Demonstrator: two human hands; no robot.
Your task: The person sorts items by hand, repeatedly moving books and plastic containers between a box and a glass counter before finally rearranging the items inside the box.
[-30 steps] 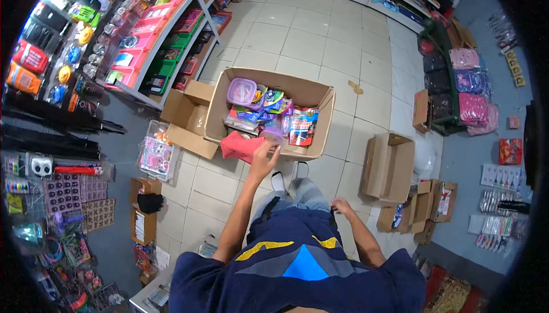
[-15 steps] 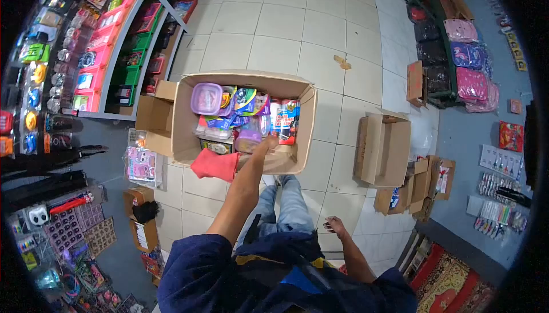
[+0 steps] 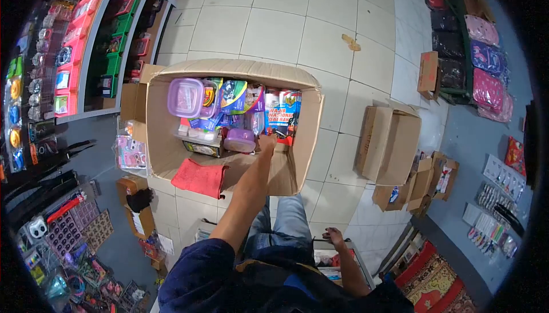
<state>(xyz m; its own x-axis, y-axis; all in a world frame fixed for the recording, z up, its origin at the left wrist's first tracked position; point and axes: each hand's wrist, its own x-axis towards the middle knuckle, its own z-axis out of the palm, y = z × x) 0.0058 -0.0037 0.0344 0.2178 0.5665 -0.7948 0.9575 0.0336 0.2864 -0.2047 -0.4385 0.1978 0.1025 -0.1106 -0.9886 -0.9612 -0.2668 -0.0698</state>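
Note:
A large cardboard box (image 3: 229, 68) stands before me, holding purple-lidded plastic tubs (image 3: 186, 98), colourful packets (image 3: 233, 97) and a red and blue book (image 3: 280, 116). My left hand (image 3: 267, 142) reaches into it, at the lower edge of the book and beside a small purple tub (image 3: 240, 140); its fingertips are too small to make out, so its grip is unclear. A red cloth (image 3: 199, 178) hangs over the box's near edge. My right hand (image 3: 333, 236) is low on the right, away from the box, with its fingers apart and nothing in it.
An open cardboard box (image 3: 390, 144) stands on the tiled floor to the right, near smaller boxes (image 3: 423, 184). Shelves with pink trays (image 3: 73, 56) rise at the left. Wrapped bags (image 3: 486, 58) are at the right. Rolled carpets (image 3: 437, 284) lie lower right.
The large box appears bigger and further left and down in view. My left hand has stayed in it, near the book. A glass-topped case now shows behind my right hand.

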